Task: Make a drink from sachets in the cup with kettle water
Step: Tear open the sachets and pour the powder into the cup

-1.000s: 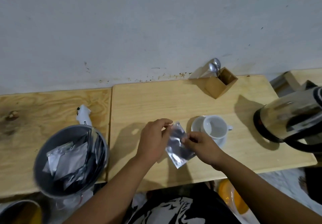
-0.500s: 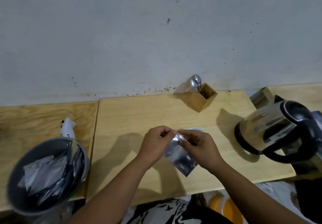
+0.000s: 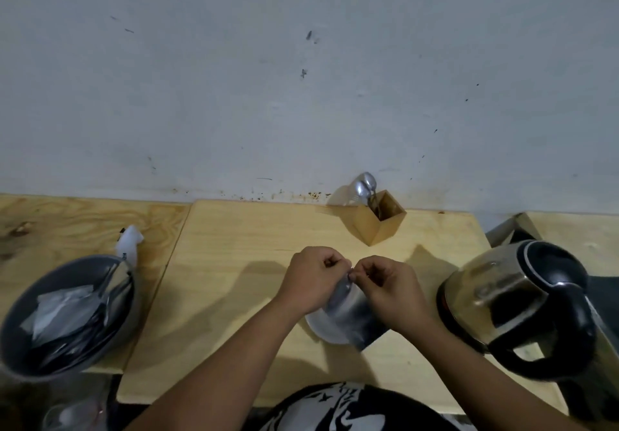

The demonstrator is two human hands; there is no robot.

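Both hands sit at centre frame over the light wooden desk (image 3: pixel 234 263). Left hand (image 3: pixel 313 279) and right hand (image 3: pixel 388 283) are fisted, knuckles nearly touching, each pinching the top edge of 1 silver sachet (image 3: pixel 348 303) between thumb and fingers. The sachet hangs below the fists, its lower corner reaching the desk area just right of centre. A white saucer (image 3: pixel 318 330) pokes out under the sachet and hands; the cup itself is hidden behind them, can't confirm its position. The kettle (image 3: pixel 512 300), steel body with a black lid and handle, stands at the right edge of the frame, near the right hand but not touching. A small wooden box (image 3: pixel 378 222) sits against the wall at upper centre-right of the desk, with 2 metal spoons (image 3: pixel 365 186) standing in it, bowls up. At lower left a round grey bin (image 3: pixel 20 323) holds a pile of silver and dark sachet wrappers (image 3: pixel 63 313); it overlaps the seam between the darker left desk board and the lighter one. A white crumpled packet (image 3: pixel 129 241) lies just behind the bin rim. Grey scuffed wall (image 3: pixel 301 78) fills the top half. A black-and-white printed shirt (image 3: pixel 335 410) shows at bottom centre.
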